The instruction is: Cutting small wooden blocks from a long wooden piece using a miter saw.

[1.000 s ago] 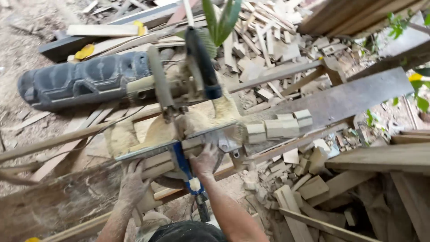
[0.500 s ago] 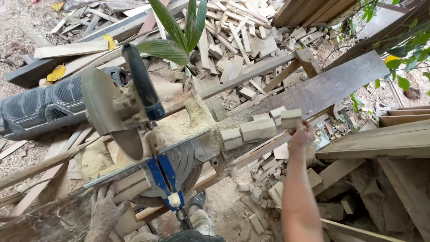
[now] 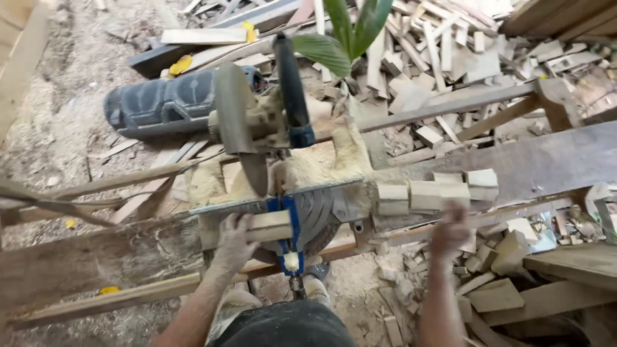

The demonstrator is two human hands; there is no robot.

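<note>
The left hand (image 3: 234, 241) lies flat on a pale wood strip (image 3: 267, 226) that rests on the mitre saw (image 3: 283, 193) base, fingers (image 3: 239, 226) spread over the near end and pressing down rather than pinching. The strip's long axis runs left to right along the fence, crossing under the raised saw blade (image 3: 241, 128); its free end points toward the right. The right hand (image 3: 450, 228) is held out at the row of cut wood blocks (image 3: 437, 193), which sit in a line on the long plank (image 3: 546, 160) serving as worktop, just right of the saw base. This hand is blurred; it appears to touch the near face of the blocks, but I cannot tell whether its fingers are spread or closed on one. The blocks lie directly ahead of the right hand, away from the body, and the left hand is well apart from them. The saw's black handle (image 3: 290, 83) stands up and away, with neither hand on it. Sawdust is heaped on the saw base. Offcuts litter the ground on the right. A dark moulded case (image 3: 164, 103) lies beyond the saw.
</note>
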